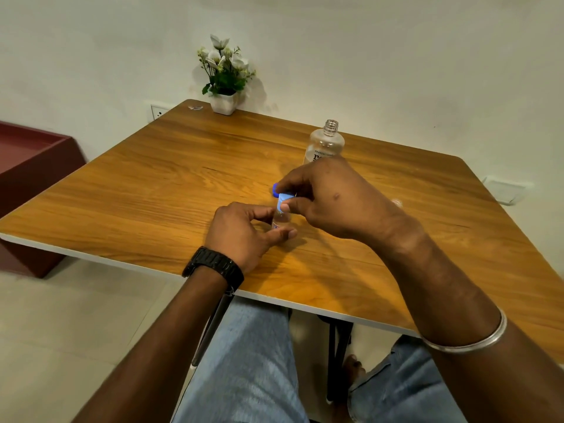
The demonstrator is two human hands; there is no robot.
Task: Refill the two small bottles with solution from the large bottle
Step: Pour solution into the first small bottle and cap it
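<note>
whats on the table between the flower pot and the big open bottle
Nothing: in the head view the stretch of table between the flower pot and the large bottle is bare wood.

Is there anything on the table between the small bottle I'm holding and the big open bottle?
Only your right hand, which pinches the blue cap on the small bottle and hides the base of the large bottle behind it. No other object shows on the table between them.
</note>
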